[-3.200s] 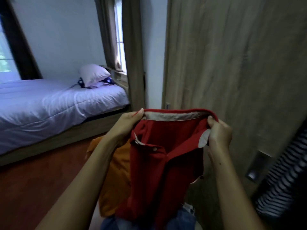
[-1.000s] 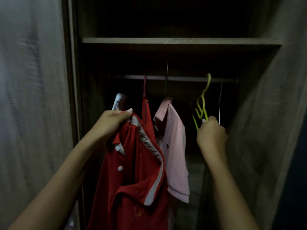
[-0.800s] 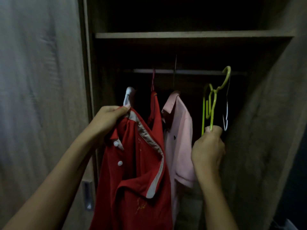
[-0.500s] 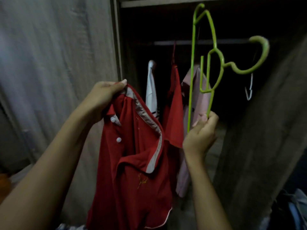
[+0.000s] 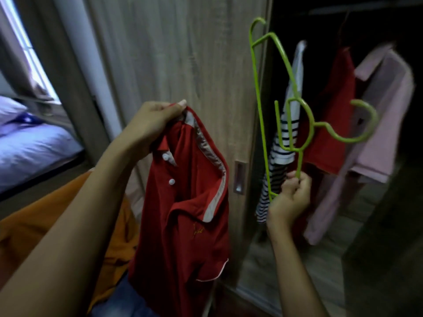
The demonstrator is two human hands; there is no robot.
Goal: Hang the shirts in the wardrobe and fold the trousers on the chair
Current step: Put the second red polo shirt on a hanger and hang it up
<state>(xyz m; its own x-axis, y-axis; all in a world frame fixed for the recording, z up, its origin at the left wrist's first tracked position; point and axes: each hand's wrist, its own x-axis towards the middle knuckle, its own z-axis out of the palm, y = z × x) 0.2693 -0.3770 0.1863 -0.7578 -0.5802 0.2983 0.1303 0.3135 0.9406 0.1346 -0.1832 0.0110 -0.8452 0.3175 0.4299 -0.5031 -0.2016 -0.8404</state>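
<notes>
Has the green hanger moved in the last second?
Yes. The hanger has left the rail and come out toward the door, held in the right hand.

The left grip (image 5: 151, 120) is pinching the collar of a red polo shirt (image 5: 187, 202), while the right grip (image 5: 289, 200) is holding a lime-green plastic hanger (image 5: 349, 140) before the open wooden wardrobe (image 5: 183, 65).

Three hung shirts (image 5: 281, 133) (image 5: 332, 106) (image 5: 384, 99), one held shirt (image 5: 190, 202), one hanger (image 5: 350, 140)

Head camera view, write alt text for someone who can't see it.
A person's left hand holds a red polo shirt by its collar; the right hand grips a green hanger in front of an open wardrobe where other shirts hang.
</notes>
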